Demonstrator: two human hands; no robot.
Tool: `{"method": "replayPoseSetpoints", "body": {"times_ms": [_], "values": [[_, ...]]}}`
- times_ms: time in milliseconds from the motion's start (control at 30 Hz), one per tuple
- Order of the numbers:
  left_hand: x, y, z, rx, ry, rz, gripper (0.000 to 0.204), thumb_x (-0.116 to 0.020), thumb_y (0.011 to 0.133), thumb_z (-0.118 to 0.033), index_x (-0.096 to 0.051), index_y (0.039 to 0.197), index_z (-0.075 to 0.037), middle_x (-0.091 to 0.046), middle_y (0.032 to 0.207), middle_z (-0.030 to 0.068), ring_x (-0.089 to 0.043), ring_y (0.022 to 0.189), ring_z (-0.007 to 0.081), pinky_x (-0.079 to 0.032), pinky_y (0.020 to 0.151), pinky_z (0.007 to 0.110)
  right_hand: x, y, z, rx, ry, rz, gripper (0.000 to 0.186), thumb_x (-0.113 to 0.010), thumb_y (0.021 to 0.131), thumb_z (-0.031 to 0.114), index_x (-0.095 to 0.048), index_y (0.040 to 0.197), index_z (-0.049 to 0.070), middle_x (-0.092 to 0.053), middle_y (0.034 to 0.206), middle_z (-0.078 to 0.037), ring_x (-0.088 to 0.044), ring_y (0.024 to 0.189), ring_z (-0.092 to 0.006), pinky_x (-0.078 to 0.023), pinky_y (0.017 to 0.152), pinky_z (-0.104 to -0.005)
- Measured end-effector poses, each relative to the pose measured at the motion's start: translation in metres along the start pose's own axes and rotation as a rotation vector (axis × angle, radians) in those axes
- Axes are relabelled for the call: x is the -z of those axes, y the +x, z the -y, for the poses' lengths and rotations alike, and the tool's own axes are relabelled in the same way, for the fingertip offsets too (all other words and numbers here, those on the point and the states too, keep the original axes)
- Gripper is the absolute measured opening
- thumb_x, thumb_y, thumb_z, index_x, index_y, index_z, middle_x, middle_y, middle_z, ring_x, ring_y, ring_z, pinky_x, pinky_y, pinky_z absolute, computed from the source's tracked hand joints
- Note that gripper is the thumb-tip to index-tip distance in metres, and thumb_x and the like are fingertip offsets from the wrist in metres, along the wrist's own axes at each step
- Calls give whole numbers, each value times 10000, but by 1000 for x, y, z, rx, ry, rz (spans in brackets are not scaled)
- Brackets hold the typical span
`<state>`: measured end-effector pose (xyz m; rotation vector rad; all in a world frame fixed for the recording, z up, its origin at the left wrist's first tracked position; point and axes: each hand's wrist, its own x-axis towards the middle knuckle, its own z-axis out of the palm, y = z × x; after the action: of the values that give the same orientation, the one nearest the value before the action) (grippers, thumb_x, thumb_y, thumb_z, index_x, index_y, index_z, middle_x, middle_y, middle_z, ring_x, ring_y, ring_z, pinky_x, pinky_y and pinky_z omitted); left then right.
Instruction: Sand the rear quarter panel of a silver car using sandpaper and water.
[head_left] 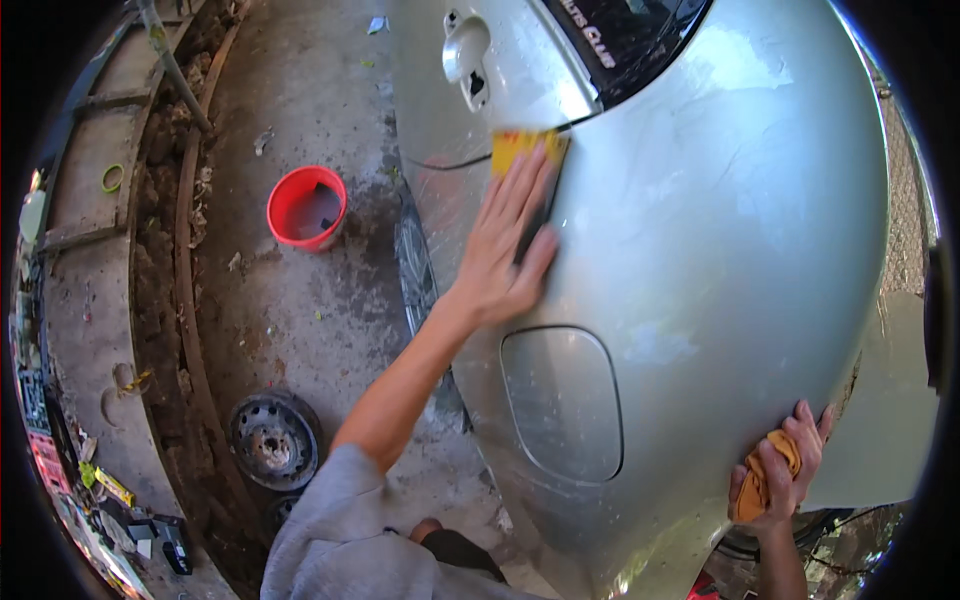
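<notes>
My left hand (505,240), slightly blurred, presses a piece of yellow sandpaper (512,150) flat on the silver-green car panel (690,250). Its fingers lie together over the sheet, and a dark edge shows beside them. That spot is just below the corner of the dark rear window (640,40) and beside the door seam. At the lower right, a folded orange cloth (779,478) is bunched in my right hand (800,455), whose fingers rest against the panel's rounded edge. Between the hands is the closed fuel flap (562,405).
Left of the car, a red bucket (275,215) holding murky water and a dark piece stands on the concrete floor (300,330). A bare steel wheel (273,440) lies nearer. A rubble-filled strip (160,250) and cluttered ledge (85,310) run along the far left. The door handle (467,55) is ahead.
</notes>
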<state>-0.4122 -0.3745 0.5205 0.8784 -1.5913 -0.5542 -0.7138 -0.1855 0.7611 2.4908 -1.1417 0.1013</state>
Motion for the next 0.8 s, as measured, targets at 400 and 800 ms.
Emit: {"method": "replayPoseSetpoints", "body": {"times_ms": [400,800], "values": [[-1,-33,27,-134,-25,155,763,-524,871,-239,-234,1529,18,-218,1592,223,-157,1490,389,-100,1209,495,1,3,11,-42,-88,17,267,-695,829,234,-616,1065,136,-519,1157,-184,-532,1179,-440,-251,1054,-757],[-46,109,-44,-147,251,-153,754,-529,921,-266,-203,1525,47,-197,1588,258,-179,1481,400,-139,1200,495,-26,25,14,-23,-1,-139,273,-704,763,165,-667,1019,76,-572,1135,-193,-595,1111,-423,-276,1085,-698]]}}
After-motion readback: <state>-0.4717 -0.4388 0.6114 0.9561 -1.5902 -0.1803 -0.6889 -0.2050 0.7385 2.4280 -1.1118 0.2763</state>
